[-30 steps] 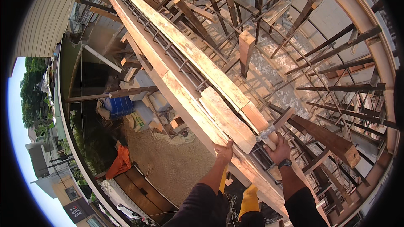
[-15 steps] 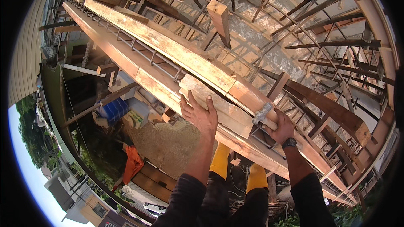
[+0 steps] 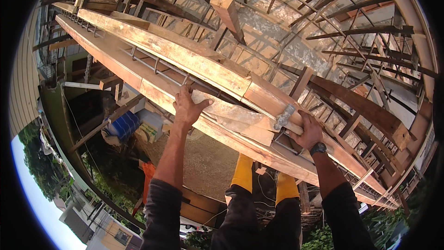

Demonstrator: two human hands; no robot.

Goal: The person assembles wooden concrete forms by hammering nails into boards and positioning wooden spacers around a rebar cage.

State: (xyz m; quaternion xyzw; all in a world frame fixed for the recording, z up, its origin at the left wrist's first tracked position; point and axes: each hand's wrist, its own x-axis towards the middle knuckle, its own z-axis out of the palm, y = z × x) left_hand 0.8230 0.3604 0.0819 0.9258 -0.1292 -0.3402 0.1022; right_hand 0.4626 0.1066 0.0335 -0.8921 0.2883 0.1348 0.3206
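Note:
My left hand [image 3: 187, 110] grips the left end of a short, rough wooden board [image 3: 236, 118], its thumb on top and its fingers curled at the end. The board lies in the channel between two long form planks, the far plank [image 3: 171, 48] and the near plank [image 3: 122, 67], and looks tilted. Underneath runs a steel rebar cage [image 3: 162, 69], partly covered by the board. My right hand [image 3: 309, 132], with a watch at the wrist, is closed round the handle of a hammer [image 3: 284, 116]. The hammer's grey head rests near the board's right end.
A squared timber post [image 3: 226, 14] rises beyond the planks, among many slanting props and beams. A thick beam [image 3: 360, 109] lies at the right. My legs in yellow boots [image 3: 243, 173] stand below the planks. Lower down are a blue bundle [image 3: 124, 126] and sandy ground [image 3: 203, 162].
My left hand has slid left from the board's top to its left end and closed there. The board has shifted and tilted. The right hand still holds the hammer; the view has moved slightly.

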